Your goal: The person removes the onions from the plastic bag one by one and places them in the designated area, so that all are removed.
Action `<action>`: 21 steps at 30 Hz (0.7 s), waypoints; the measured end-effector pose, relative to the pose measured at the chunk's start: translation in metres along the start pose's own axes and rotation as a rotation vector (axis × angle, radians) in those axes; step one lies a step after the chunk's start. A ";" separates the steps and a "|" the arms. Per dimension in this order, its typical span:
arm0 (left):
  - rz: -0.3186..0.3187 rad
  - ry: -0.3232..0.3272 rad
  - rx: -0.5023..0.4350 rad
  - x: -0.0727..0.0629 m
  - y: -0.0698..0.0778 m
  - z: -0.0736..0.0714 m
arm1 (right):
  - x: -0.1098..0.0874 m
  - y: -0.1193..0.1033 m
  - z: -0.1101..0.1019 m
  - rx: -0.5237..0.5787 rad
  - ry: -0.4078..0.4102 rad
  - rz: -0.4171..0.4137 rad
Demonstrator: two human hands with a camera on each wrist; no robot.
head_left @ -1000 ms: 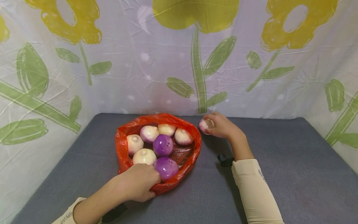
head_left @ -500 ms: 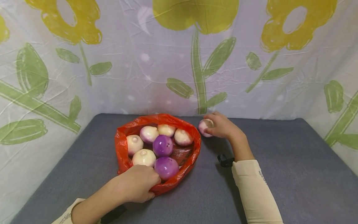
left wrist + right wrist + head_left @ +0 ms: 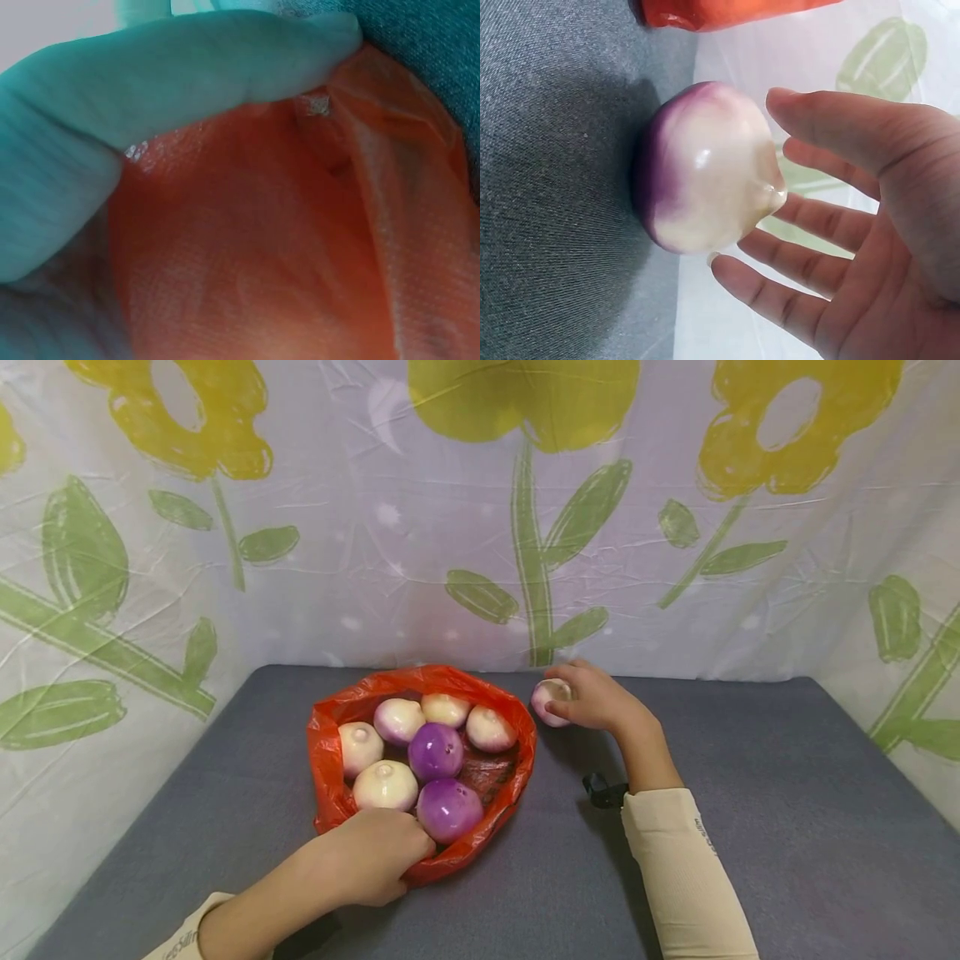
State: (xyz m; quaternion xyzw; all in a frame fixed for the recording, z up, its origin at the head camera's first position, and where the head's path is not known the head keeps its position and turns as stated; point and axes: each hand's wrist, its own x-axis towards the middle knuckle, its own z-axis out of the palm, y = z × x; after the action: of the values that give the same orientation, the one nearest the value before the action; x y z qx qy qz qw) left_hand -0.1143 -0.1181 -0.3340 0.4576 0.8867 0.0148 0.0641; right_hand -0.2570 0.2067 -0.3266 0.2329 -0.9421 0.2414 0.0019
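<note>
Showing what the head view partly covers, the right wrist view makes out a gap between the thumb (image 3: 840, 124) of the right hand (image 3: 592, 696) and the pale side of a single onion (image 3: 709, 172), whose purple side faces down onto the gray tabletop (image 3: 795, 810); whether any fingertip touches it from behind cannot be told. The left wrist view gives only a close look at one digit across folded plastic, while the head view alone takes in the whole red bag (image 3: 324, 735) and the seven onions (image 3: 450, 811) visible inside it.

Of the two hands, the right is spread, its fingers loosely bent around the onion, its forearm reaching in from the near right in a beige sleeve (image 3: 686, 868). The left hand (image 3: 375, 858) comes from the near left, its fingers curled over the bag's near rim and pinching the plastic.

The single onion sits just right of the bag, near the tabletop's far edge, where the floral cloth (image 3: 450, 510) hangs behind. A narrow strip of tabletop lies between bag and cloth, and a broad stretch runs right of the right forearm
</note>
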 end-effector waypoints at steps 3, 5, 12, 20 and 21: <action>0.005 0.013 -0.004 0.001 0.000 0.001 | -0.001 -0.001 -0.001 0.006 0.001 -0.005; 0.003 0.015 -0.010 0.002 0.000 0.001 | -0.001 -0.002 -0.002 0.010 -0.001 -0.001; -0.011 0.019 -0.013 0.004 -0.001 0.003 | -0.001 -0.003 -0.003 0.012 -0.008 0.004; -0.012 0.036 -0.012 0.004 0.000 0.002 | -0.002 -0.005 -0.006 0.023 0.002 -0.011; -0.011 0.037 -0.011 0.004 0.000 0.002 | -0.002 -0.005 -0.007 0.027 0.002 -0.008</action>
State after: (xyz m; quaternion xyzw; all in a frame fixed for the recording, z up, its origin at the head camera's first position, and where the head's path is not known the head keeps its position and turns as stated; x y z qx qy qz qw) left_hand -0.1164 -0.1152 -0.3367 0.4522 0.8901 0.0278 0.0502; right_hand -0.2533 0.2065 -0.3186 0.2366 -0.9378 0.2542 0.0006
